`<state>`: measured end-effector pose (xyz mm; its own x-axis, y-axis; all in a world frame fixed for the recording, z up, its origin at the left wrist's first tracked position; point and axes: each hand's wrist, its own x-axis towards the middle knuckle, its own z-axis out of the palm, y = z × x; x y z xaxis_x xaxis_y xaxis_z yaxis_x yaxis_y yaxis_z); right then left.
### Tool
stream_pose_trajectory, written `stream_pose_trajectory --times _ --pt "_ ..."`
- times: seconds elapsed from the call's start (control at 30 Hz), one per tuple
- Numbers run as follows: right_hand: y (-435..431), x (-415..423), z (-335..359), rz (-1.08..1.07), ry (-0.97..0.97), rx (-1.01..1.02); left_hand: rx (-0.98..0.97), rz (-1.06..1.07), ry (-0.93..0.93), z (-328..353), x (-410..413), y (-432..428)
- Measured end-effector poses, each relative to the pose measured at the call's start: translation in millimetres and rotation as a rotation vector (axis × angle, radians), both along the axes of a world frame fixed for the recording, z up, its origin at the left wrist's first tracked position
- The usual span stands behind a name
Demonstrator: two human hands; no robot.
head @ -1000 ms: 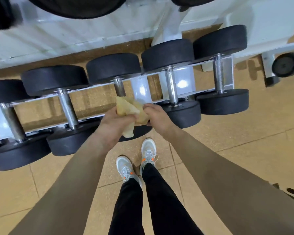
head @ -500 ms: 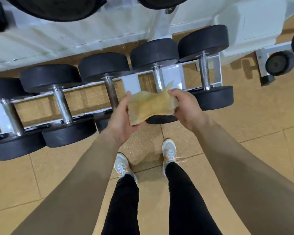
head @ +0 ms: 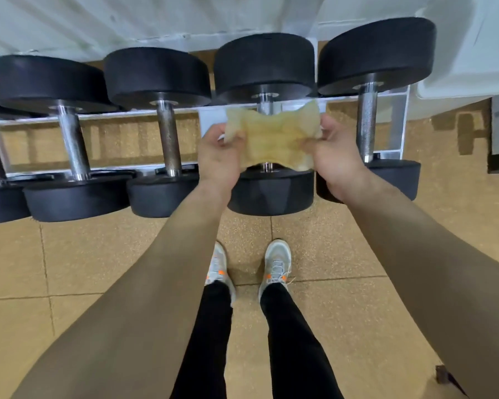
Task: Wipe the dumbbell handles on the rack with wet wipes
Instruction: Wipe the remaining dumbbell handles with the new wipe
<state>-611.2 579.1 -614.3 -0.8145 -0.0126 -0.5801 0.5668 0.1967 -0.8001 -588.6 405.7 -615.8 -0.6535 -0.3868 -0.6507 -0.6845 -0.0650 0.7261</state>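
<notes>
Both hands at centre frame with the wet wipe (head: 274,139) pulled flat between them. Left hand (head: 218,156) pinches its left edge and right hand (head: 333,159) pinches its right edge, fingers curled on the cloth. The wipe is yellowish, wrinkled and ragged at the corners.

It hangs in front of the centre dumbbell handle (head: 267,106), second from the right. Only short chrome stubs of that handle show above and below the wipe. Can't tell if the wipe touches the metal.

The rack (head: 98,118) has white metal rails running across the upper half of the frame. The dumbbells sit side by side on it, with black round heads and knurled chrome handles. Left neighbour handle (head: 169,136) and right neighbour handle (head: 368,125) are both bare and fully visible. The near heads overhang the front rail towards me.

The floor (head: 69,269) is tan speckled tile with thin seams and fills the lower half. A white ribbed wall panel (head: 69,21) runs along the top left behind the rack. There's a bulky white housing (head: 458,53) at upper right.

My shoes (head: 277,266) are grey with orange accents, under black trousers, at lower centre. They stand on the tiles just short of the rack.
</notes>
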Motion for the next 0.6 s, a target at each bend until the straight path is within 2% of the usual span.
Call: stream_pose_trajectory --times 0.1,0.2,0.27,0.33,0.4,0.53,0.6 --pt "-8.2 -15.2 -25.8 -0.006 0.007 0.100 -0.062 0.002 0.002 -17.7 -11.8 -5.4" --pt "-19.8 -27.0 -47.8 -0.055 -0.041 0.252 -0.054 0.177 -0.037 -39.2 -19.6 -8.9" --pt "-27.1 -32.2 -52.0 -0.111 -0.104 0.496 -0.150 0.200 -0.126 -44.9 -17.6 -7.6" --pt "-33.9 -30.2 -46.1 -0.084 -0.046 0.717 -0.221 0.179 -0.157 -48.8 -5.6 1.6" --pt "-45.5 -27.0 -44.1 -0.002 0.052 0.651 -0.231 0.153 -0.185 -50.2 8.1 17.1" --pt "-74.0 -41.3 -59.9 0.157 -0.201 0.361 -0.387 0.133 -0.177 -58.4 13.5 36.2" --pt "-84.0 -52.8 -68.2 0.158 -0.289 0.284 -0.459 0.136 -0.172 -61.2 11.3 39.5"
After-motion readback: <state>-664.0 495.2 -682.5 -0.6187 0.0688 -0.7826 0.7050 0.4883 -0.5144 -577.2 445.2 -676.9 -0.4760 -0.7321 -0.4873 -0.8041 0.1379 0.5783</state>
